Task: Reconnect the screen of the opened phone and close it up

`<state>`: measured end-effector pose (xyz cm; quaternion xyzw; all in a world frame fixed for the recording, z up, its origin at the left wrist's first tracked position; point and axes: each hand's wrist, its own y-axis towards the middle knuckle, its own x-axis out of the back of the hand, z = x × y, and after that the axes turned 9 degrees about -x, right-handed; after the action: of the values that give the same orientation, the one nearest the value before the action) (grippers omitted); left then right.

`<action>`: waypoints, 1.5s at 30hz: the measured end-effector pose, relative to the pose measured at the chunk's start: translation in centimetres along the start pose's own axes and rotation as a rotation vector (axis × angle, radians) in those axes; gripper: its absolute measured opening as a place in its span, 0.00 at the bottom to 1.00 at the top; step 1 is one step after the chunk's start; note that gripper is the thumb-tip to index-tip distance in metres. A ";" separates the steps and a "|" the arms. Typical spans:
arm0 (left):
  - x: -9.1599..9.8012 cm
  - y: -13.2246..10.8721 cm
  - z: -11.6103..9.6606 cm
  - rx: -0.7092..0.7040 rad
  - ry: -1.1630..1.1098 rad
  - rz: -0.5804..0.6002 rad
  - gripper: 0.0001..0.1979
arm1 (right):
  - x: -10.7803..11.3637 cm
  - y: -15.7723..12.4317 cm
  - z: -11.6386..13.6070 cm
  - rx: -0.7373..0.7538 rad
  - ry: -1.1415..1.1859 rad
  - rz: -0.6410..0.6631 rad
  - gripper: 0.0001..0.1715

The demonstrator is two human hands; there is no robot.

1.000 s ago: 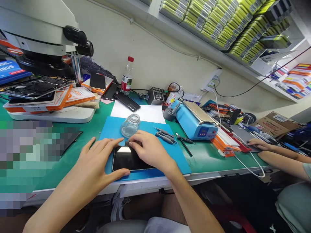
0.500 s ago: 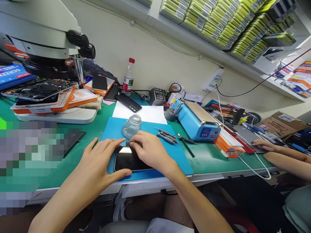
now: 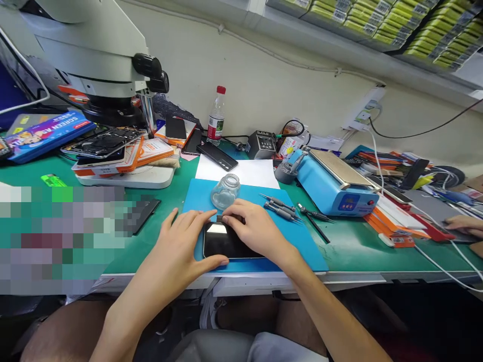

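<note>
A smartphone [image 3: 226,244] with a dark, glossy screen lies face up on a blue mat [image 3: 317,259]. My left hand [image 3: 183,246] is spread around the phone's left end, with its thumb by the near edge and fingertips by the far one. Over the far edge, my right hand [image 3: 256,226] has thumb and forefinger pinched together at a small dark piece, too small to name. Just beyond my fingers stands an open glass jar [image 3: 225,192]. Several grey precision screwdrivers [image 3: 283,208] lie on the mat to the right.
A microscope [image 3: 109,75] rises at the left above stacked boxes and an opened device. At the right sits a blue heating machine [image 3: 332,186] beside orange boxes [image 3: 396,226]. A water bottle [image 3: 216,118] stands by the wall. Another person's hand [image 3: 466,225] is at the far right.
The camera view has turned left, so everything appears shifted to the right. My hands keep nearly the same pose at the phone.
</note>
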<state>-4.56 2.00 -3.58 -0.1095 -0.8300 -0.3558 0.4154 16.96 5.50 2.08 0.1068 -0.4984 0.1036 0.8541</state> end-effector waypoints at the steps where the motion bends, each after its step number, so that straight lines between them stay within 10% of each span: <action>1: 0.1 0.0 -0.1 0.007 -0.011 0.006 0.39 | 0.0 0.0 -0.1 0.001 0.002 -0.004 0.11; 23: 1.0 0.8 -0.9 0.093 -0.132 0.095 0.46 | 0.1 0.2 -0.1 0.082 0.122 -0.086 0.12; 30: 1.2 1.0 -1.0 0.141 0.027 0.104 0.46 | 4.2 -3.7 -4.7 -0.100 0.245 -0.445 0.17; 38: 2.4 0.6 -2.3 0.154 0.075 0.091 0.32 | 3.8 -5.5 -8.3 -0.196 0.284 -0.327 0.21; 45: 4.4 -1.8 -2.9 0.475 -0.347 -0.010 0.39 | 2.9 -5.6 -7.9 -0.138 0.249 -0.282 0.16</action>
<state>-6.46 -1.78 0.00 -0.0642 -0.9493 -0.1295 0.2793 26.53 2.59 0.36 0.1033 -0.3749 -0.0389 0.9205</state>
